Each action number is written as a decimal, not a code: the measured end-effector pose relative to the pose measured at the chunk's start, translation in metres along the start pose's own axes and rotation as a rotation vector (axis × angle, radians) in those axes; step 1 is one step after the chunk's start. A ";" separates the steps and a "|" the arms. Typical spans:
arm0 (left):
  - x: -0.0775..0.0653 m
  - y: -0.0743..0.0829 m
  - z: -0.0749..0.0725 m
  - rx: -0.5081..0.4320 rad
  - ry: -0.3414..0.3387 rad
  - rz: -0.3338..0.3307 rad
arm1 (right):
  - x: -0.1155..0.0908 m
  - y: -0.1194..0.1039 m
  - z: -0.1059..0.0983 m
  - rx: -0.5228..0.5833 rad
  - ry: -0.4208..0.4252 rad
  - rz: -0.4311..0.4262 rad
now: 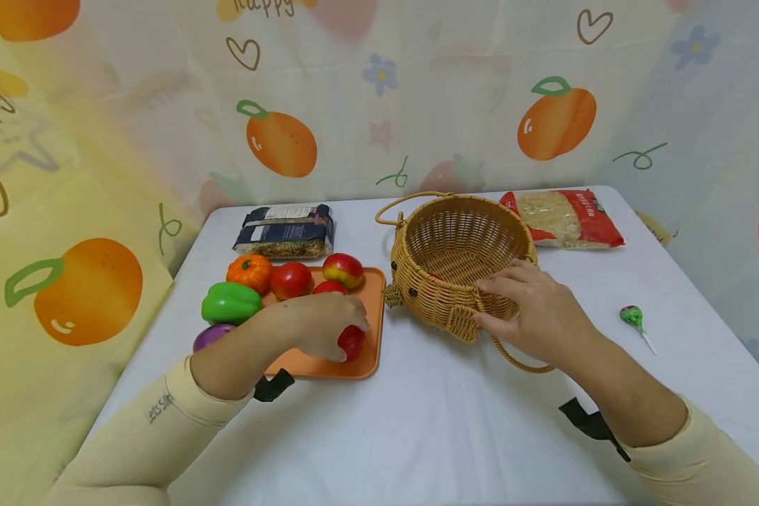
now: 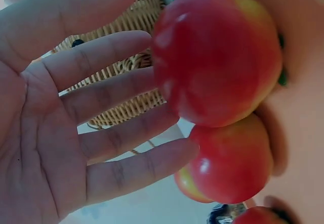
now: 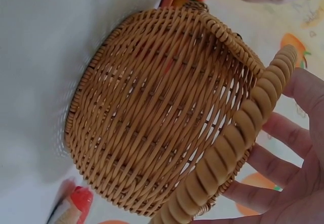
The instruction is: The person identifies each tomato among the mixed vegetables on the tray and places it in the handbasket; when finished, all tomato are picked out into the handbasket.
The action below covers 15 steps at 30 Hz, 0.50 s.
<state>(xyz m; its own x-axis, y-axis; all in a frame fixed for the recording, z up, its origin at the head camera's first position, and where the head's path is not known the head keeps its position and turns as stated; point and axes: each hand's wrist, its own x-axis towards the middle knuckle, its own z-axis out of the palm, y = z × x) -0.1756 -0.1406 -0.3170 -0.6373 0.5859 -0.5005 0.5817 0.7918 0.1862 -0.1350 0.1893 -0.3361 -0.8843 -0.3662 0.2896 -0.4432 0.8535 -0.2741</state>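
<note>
My left hand (image 1: 322, 325) is over the orange tray (image 1: 370, 372), its fingers at a red apple (image 1: 352, 343). In the left wrist view the fingers are nearly straight, fingertips right at the red and yellow apple (image 2: 217, 57), with another apple (image 2: 233, 161) beside it. My right hand (image 1: 540, 309) holds the near right rim of a wicker basket (image 1: 430, 302), thumb outside and fingers over the edge. The basket has an animal face, and its twisted handle (image 3: 228, 143) crosses in front of the fingers in the right wrist view. A bit of red shows inside the basket.
Also on or beside the tray are a small orange pumpkin (image 1: 249, 273), a green bell pepper (image 1: 230, 303), a purple rounded item (image 1: 211, 336) and several red fruits. A dark packet (image 1: 287, 232) and a red packet (image 1: 569, 218) lie behind; a green lollipop (image 1: 632, 316) lies right.
</note>
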 end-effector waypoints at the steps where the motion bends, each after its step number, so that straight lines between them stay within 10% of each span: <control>1: 0.000 -0.001 0.002 -0.006 -0.002 -0.007 | 0.000 0.000 0.000 -0.001 -0.001 0.000; 15: 0.001 -0.008 0.014 0.013 0.079 0.029 | 0.000 -0.001 0.001 0.001 0.016 -0.008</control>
<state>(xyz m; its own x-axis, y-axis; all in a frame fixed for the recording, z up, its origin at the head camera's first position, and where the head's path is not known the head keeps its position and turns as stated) -0.1741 -0.1487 -0.3312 -0.6576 0.6208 -0.4267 0.6068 0.7722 0.1883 -0.1349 0.1885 -0.3365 -0.8781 -0.3673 0.3068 -0.4508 0.8499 -0.2728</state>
